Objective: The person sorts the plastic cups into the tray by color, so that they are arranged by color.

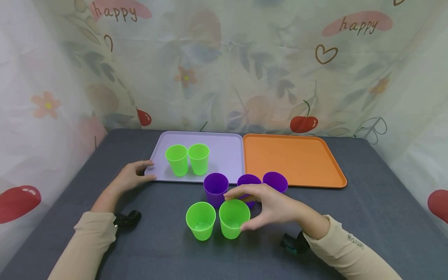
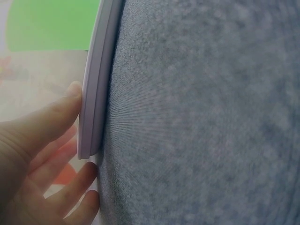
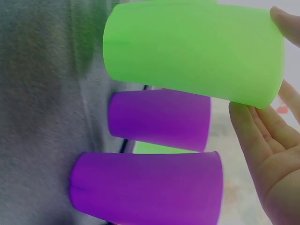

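Observation:
My right hand (image 1: 269, 206) holds a bright green cup (image 1: 231, 225) at its rim, thumb on one side and fingers on the other. A second green cup (image 1: 200, 225) stands just left of it. Behind them are three purple cups (image 1: 214, 190), partly covered by the right hand. My left hand (image 1: 129, 177) touches the near left corner of the lavender tray (image 1: 224, 155); the thumb (image 2: 61, 112) lies against the rim and the other fingers are loosely bent. Two more green cups (image 1: 177, 161) stand upright side by side on that tray.
An orange tray (image 1: 294, 159) adjoins the lavender one on the right. Both lie at the back of a dark grey cloth-covered table (image 1: 157, 241). A patterned curtain (image 1: 224, 77) encloses the back and sides. A dark wrist device (image 1: 127, 219) sits at each cuff.

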Motion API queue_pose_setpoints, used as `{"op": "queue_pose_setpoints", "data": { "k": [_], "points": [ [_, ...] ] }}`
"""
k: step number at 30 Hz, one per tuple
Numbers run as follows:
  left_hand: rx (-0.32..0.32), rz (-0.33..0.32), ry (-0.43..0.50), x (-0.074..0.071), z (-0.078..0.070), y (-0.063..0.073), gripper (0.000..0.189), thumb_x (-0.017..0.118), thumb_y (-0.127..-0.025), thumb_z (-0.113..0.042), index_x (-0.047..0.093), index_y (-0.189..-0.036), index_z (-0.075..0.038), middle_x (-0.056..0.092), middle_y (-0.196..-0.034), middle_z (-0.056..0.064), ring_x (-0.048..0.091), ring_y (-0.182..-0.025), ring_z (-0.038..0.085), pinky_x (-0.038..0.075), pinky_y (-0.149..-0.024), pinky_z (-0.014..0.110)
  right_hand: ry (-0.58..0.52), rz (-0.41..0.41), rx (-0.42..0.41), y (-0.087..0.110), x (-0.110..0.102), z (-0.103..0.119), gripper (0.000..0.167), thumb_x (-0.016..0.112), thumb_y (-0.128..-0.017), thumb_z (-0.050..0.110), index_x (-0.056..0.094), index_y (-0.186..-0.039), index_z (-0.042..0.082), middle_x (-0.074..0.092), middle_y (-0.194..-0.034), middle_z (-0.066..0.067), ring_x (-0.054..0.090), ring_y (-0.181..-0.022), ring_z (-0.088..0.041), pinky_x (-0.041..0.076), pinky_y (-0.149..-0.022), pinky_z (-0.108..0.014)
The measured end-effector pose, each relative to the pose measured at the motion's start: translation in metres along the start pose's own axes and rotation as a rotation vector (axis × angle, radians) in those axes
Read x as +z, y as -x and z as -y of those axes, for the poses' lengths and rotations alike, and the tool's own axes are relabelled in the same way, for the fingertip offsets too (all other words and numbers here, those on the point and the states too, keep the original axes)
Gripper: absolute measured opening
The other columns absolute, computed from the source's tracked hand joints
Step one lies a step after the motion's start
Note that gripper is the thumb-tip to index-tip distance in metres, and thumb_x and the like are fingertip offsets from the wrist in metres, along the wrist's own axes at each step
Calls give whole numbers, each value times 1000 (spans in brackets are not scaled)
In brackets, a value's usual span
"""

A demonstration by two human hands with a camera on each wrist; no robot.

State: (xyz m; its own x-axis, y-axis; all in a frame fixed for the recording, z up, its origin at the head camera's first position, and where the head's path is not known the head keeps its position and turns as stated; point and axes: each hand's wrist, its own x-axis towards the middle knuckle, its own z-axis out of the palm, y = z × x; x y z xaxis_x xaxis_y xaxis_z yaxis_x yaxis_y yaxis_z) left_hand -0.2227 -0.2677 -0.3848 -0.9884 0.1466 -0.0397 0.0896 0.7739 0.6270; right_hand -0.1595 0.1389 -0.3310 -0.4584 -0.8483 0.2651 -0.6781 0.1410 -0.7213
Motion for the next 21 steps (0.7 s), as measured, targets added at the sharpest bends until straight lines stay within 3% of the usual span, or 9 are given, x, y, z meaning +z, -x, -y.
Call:
{"op": "queue_pose_setpoints", "data": {
  "k": [8,12,21],
  "points": [
    [-1,-1,-2,0,0,0,58,70,-83,-26,51,-129,2,47,-135,30,45,-125,45,35,-104,56,-24,-14,14,-3,-17,5,61,79,-73,17,53,-127,7,61,-124,-8,58,-114,-13,50,-94,-28],
    [-3,1,-2,-1,0,0,58,70,-83,-27,51,-129,2,46,-136,30,44,-125,45,35,-104,57,-26,-16,-24,-5,-26,5,60,78,-74,12,52,-127,3,61,-123,-12,58,-113,-15,51,-93,-29],
    [-23,6,-2,1,4,-1,57,70,-83,-25,50,-131,1,45,-137,29,43,-127,45,33,-105,57,-71,-51,-28,-7,-41,9,62,78,-71,2,51,-126,-1,59,-123,-19,57,-116,-10,51,-93,-30]
  ]
}}
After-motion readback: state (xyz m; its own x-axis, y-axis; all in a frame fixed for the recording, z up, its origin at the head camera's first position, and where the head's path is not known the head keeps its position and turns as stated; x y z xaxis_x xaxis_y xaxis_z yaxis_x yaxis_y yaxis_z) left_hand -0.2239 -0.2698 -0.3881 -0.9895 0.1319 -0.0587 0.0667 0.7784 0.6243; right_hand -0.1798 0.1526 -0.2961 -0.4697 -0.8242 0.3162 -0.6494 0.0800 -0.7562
